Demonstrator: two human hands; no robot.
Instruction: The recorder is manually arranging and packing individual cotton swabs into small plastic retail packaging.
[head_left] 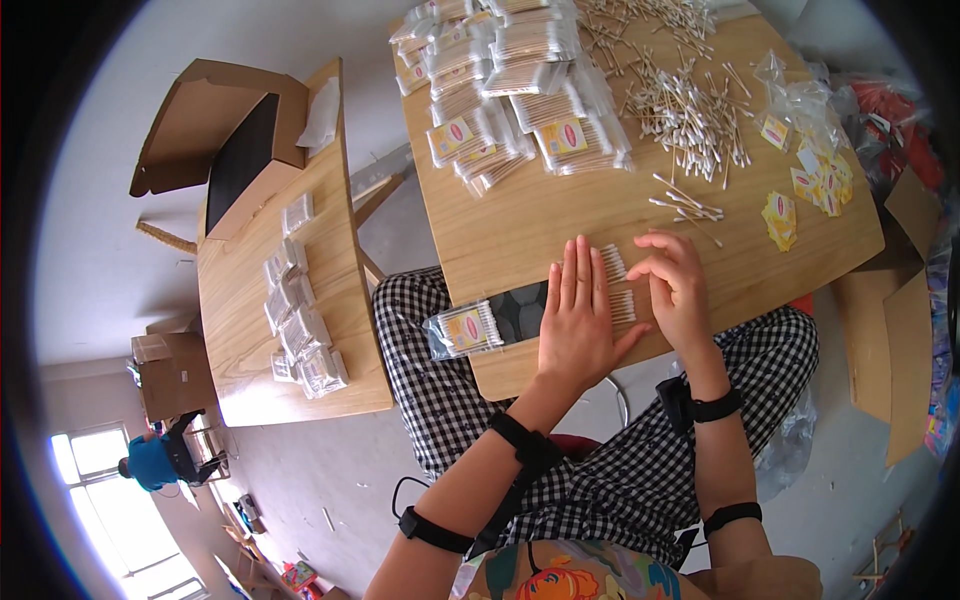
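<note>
Left hand (577, 320) lay flat, fingers spread, on a row of swabs (620, 290) at table (520, 225) edge. Right hand (675, 285), at 3 o'clock, fingers curled loosely, touched them. Filled packet (462, 330) at 9 o'clock.

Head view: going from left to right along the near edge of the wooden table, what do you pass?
Clear bag of cotton swabs with a yellow-and-red label → left hand lying flat → row of white-tipped cotton swabs → right hand → yellow paper label.
</note>
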